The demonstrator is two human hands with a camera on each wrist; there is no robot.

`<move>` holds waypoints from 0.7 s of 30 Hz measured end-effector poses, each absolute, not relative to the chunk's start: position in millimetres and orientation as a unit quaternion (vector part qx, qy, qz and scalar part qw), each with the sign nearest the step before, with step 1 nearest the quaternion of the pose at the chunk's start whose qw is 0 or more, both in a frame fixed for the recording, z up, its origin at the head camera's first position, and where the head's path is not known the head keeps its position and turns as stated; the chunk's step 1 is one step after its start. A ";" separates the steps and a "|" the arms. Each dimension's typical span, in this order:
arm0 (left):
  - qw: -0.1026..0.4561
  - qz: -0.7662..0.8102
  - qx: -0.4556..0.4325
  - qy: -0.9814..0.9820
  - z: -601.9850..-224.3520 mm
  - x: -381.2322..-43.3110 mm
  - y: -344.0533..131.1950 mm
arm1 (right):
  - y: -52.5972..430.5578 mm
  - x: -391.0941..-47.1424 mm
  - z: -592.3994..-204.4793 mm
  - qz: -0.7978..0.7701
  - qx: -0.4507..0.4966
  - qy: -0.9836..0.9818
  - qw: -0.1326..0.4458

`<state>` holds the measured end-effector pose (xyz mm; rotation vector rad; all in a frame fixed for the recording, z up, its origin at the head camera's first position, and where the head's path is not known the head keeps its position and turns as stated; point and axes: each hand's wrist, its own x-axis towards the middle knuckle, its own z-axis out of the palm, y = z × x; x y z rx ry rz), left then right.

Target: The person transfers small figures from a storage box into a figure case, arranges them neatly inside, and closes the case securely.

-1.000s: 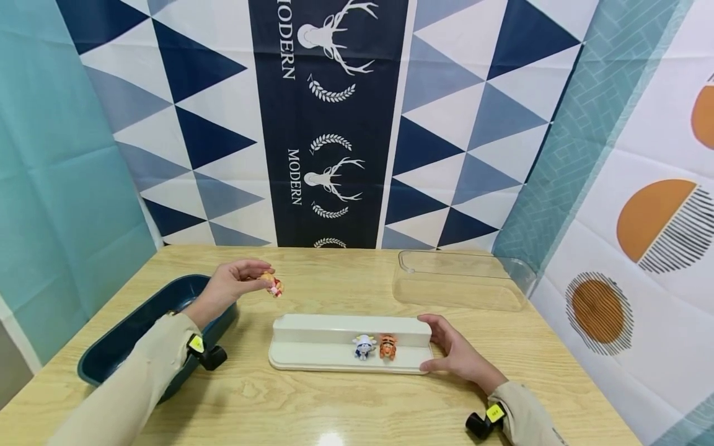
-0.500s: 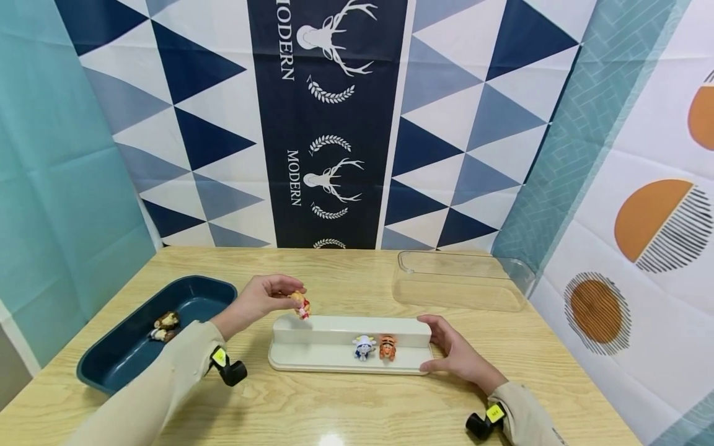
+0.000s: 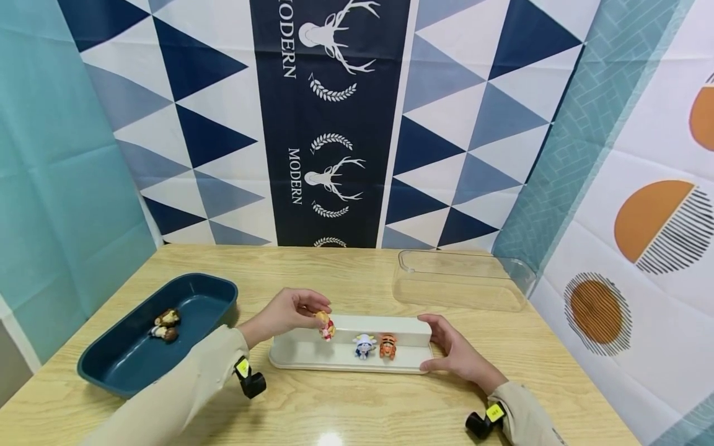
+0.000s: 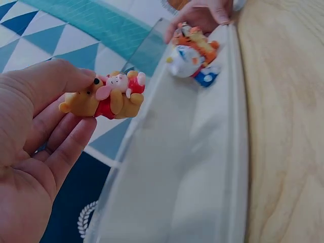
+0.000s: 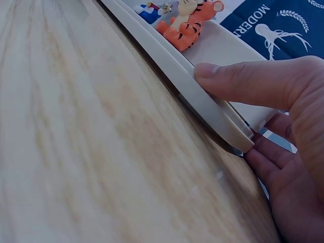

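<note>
My left hand (image 3: 290, 314) pinches a yellow bear figurine in a red shirt (image 4: 107, 101) between thumb and fingers; a small pink piglet (image 4: 119, 82) is on the bear's front. It is above the left half of a white stepped display base (image 3: 304, 355), apart from it. On that base's lower step stand a white-and-blue figurine (image 3: 364, 347) and, beside it, an orange striped tiger figurine (image 3: 387, 347). My right hand (image 3: 462, 356) grips the base's right end, thumb (image 5: 228, 78) on the front rim and fingers round the end and back.
A dark blue tray (image 3: 119, 378) stands at the left, with brown-and-white figurines (image 3: 166, 324) lying in it. A clear plastic cover (image 3: 460, 282) lies at the back right of the wooden table (image 3: 334, 409). Patterned cloth (image 3: 329, 124) hangs behind.
My left hand has carried the bear figurine rightward and downward, from beside the blue tray to above the base. The right hand and the two standing figurines have stayed put.
</note>
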<state>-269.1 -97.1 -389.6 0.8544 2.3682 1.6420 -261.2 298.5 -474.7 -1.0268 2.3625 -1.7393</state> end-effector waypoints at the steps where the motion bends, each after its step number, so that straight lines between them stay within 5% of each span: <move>1: 0.070 0.541 0.291 0.786 -391.2 -268.8 -94.8 | 298.6 -261.4 -474.6 -0.560 -0.331 0.759 0.017; 21: 0.074 0.492 0.323 0.805 -409.8 -260.0 -61.5 | 299.4 -262.4 -474.5 -0.565 -0.336 0.753 0.024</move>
